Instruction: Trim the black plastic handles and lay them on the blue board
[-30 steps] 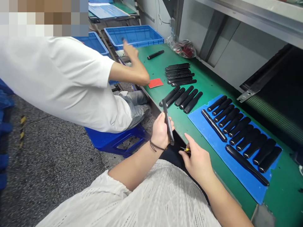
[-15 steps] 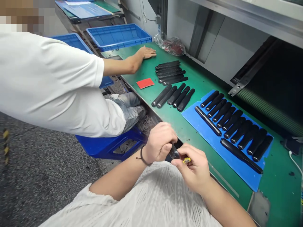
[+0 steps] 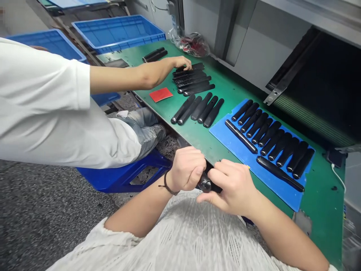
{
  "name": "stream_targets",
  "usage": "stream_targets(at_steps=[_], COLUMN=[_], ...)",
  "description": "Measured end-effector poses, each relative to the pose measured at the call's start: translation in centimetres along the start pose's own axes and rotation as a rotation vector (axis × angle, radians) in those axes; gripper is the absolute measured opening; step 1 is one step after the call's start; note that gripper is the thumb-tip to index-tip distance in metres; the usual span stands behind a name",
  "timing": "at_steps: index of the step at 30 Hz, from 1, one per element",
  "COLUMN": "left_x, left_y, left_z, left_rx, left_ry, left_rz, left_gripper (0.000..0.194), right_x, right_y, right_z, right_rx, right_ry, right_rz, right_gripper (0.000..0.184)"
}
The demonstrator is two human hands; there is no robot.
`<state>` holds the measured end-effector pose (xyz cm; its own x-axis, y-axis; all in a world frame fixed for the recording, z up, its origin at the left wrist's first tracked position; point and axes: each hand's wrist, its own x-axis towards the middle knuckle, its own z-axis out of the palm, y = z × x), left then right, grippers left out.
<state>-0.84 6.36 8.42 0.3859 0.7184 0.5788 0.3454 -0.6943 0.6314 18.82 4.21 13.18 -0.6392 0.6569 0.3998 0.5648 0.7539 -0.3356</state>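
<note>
Now, the left hand clamps a black handle, the right hand touching it, grip unclear.

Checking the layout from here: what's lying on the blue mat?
The blue mat holds a row of black handles, a black rod and a long black piece. The mat under them is hidden.

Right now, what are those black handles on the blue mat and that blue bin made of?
The black handles look like dull, matte rubber or plastic, though I can't tell which from here. The blue bin looks like hard moulded plastic, with a smooth, slightly shiny, even-coloured wall.
</note>
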Motion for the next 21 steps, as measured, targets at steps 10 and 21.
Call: stream_targets(at_steps=[10, 21], left_x=[-0.7, -0.6], left_y=[1.1, 2.7], left_z=[1.3, 2.3], left_rx=[-0.018, -0.901], left_ry=[0.182, -0.119], left_rz=[-0.130, -0.753], left_gripper=[0.043, 0.051], right_x=[-0.6, -0.8], right_y=[0.3, 2.3], right_z=[0.3, 0.9], right_rx=[-0.350, -0.183], right_ry=[0.254, 0.341], right_rz=[-0.143, -0.016], right_gripper=[0.049, 0.024])
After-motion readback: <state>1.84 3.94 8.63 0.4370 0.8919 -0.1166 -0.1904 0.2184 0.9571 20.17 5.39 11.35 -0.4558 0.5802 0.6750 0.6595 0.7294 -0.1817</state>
